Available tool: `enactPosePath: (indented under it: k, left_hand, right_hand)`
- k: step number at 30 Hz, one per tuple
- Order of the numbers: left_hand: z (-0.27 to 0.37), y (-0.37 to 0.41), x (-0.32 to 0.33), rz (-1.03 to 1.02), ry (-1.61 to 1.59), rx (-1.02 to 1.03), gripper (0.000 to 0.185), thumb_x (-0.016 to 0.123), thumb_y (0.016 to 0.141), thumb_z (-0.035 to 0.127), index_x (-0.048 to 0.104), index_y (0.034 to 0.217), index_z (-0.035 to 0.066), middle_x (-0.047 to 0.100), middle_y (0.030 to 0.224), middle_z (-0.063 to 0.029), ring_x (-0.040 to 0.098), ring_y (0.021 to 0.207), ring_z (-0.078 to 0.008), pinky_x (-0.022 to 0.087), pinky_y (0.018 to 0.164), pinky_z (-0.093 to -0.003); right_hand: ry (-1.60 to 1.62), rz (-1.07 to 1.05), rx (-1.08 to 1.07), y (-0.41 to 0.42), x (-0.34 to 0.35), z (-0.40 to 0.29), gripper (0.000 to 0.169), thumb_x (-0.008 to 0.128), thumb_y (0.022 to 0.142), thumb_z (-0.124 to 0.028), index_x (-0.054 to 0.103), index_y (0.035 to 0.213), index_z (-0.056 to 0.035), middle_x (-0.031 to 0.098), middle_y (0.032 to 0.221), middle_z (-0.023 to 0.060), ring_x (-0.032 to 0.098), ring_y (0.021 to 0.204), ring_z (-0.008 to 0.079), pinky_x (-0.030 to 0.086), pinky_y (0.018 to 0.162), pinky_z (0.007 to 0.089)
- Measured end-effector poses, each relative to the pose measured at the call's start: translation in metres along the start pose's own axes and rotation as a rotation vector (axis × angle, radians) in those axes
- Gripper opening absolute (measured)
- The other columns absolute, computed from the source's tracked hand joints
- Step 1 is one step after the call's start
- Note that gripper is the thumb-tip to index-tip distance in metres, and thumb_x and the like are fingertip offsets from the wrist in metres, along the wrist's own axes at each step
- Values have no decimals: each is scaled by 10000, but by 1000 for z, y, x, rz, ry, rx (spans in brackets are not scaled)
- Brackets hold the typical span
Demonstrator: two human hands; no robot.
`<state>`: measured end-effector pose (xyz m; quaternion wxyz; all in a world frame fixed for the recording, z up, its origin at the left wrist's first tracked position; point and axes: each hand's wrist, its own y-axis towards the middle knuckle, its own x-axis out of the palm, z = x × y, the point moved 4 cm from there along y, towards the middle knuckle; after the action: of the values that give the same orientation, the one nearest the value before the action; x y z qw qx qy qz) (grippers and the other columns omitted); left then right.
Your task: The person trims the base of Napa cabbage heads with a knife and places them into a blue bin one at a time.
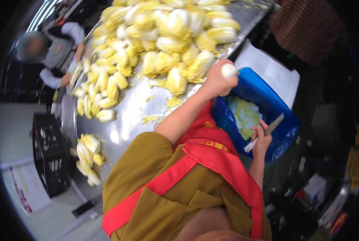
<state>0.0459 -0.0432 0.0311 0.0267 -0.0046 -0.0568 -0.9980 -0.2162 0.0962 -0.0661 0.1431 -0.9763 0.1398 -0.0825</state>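
Note:
My left hand (221, 79) grips a napa cabbage (229, 71) at the table's edge, its white base turned up towards me. Lower right, my right hand (261, 139) is closed round the pale handle of a knife (273, 125), whose blade points up and right over a blue plastic bag (255, 81). Inside the open bag lie cut pale-green and white cabbage leaves (244, 116). A large heap of trimmed napa cabbages (176, 24) covers the far part of the metal table (131, 120), beyond my left arm.
Several cabbages (87, 153) lie apart at the table's near left. A co-worker (60, 54) stands at the far left, hands at a cabbage. A black plastic crate (50, 156) is beside the table. A white foam box (267, 66) stands behind the bag; a brown striped thing (309, 30) is upper right.

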Motion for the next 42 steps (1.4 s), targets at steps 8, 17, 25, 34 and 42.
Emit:
enactPosePath:
  k: [8,17,25,34,42]
  left_hand:
    - [12,-36,-289,683,515,-35,386,738,651,143,618,1012,81,656,844,-72,630,745,-172,524,682,-325]
    - [52,-18,-436,888,1456,-97,837,762,717,548,481,1306,23,628,1111,-197,638,984,-314,501,884,-389]
    - [-71,33,-306,254,1117,-599,837,513,797,717,587,1249,15,658,1138,-226,625,1094,-345,462,948,-393]
    - [-82,-32,-330,628,254,-466,616,643,842,508,619,1178,-7,676,1085,-141,645,1031,-242,507,879,-371]
    - [-16,-50,-234,272,-411,-173,666,719,820,348,451,1342,34,572,1257,-91,579,1127,-225,481,967,-392]
  right_hand:
    - [-45,-14,84,7,0,6,333,554,914,-61,561,1229,47,685,795,128,462,458,71,356,405,217]
    - [-60,-58,113,12,2,16,349,567,905,-74,555,1231,50,681,791,126,476,466,78,365,403,223]
    - [-134,-86,111,3,8,15,361,574,904,-83,547,1232,65,683,804,114,474,469,75,363,403,223]
    - [-211,-155,88,3,22,14,361,559,908,-101,554,1227,67,682,770,110,461,447,73,366,409,220]
    - [-375,-260,-25,5,39,-15,283,490,941,-121,666,1129,-4,607,624,59,491,478,72,377,462,222]
